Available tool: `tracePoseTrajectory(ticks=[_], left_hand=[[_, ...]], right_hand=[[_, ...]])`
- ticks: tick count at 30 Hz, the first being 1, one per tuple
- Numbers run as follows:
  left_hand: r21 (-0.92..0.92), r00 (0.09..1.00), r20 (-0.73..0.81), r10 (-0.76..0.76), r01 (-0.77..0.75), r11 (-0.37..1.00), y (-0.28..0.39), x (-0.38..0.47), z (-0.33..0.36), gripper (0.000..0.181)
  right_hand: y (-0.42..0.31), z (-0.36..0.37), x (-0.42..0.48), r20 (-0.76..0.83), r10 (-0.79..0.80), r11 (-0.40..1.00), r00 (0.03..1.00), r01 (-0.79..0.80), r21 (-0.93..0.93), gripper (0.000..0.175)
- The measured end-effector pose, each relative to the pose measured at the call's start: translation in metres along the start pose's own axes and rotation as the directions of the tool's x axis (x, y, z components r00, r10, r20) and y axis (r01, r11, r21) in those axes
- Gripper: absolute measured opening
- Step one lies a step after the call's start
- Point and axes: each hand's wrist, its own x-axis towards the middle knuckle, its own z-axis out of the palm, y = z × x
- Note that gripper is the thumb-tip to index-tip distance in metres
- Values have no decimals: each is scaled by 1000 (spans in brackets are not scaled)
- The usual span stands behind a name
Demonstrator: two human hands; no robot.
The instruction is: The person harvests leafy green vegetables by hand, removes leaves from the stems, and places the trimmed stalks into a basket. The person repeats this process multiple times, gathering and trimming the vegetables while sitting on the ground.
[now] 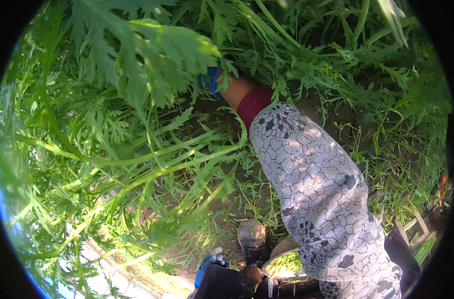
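Note:
My right arm, in a patterned grey sleeve (pixel 309 179) with a dark red cuff (pixel 253 106), reaches up into tall leafy plants. Only a piece of the blue glove on my right hand (pixel 212 81) shows; leaves cover the fingers, so what they touch is hidden. Low in the picture, my left hand (pixel 210 260) wears a blue glove with pale grey fingertips. Its fingers look bent, and a dark shape partly covers it; whether it holds anything is unclear. Deeply lobed green leaves (pixel 148 56) hang close to the camera, and long green stems (pixel 174 168) lean across the left half.
A worn, soil-covered shoe (pixel 252 237) stands on the ground near the bottom. Beside it is a round container (pixel 266 270) with cut greens (pixel 286 263) inside, partly behind my sleeve. Brown soil (pixel 249 179) with scattered plant bits shows between the plants. A light wooden frame (pixel 415 230) sits at lower right.

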Motion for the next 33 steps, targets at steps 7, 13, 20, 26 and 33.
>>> tracePoseTrajectory(ticks=[7, 13, 20, 26, 33], left_hand=[[-2, 1000, 13, 13, -13, 1000, 0, 0, 2, 40], [-11, 1000, -4, 8, -8, 1000, -4, -2, -5, 40], [-50, 1000, 9, 18, -17, 999, -11, -7, -13, 40], [-85, 997, 61, 40, -35, 996, -10, -2, -9, 40], [5, 987, 129, 94, -96, 995, -7, 0, -3, 44]], right_hand=[[17, -33, -68, 91, 120, 969, 989, -137, 206, 39], [23, -10, -104, 97, 117, 963, 988, -137, 232, 38], [15, 14, -116, 134, 137, 923, 981, -176, 344, 38], [20, 22, -112, 141, 141, 918, 980, -183, 353, 37], [14, -1, -75, 161, 134, 893, 978, -189, 409, 36]])
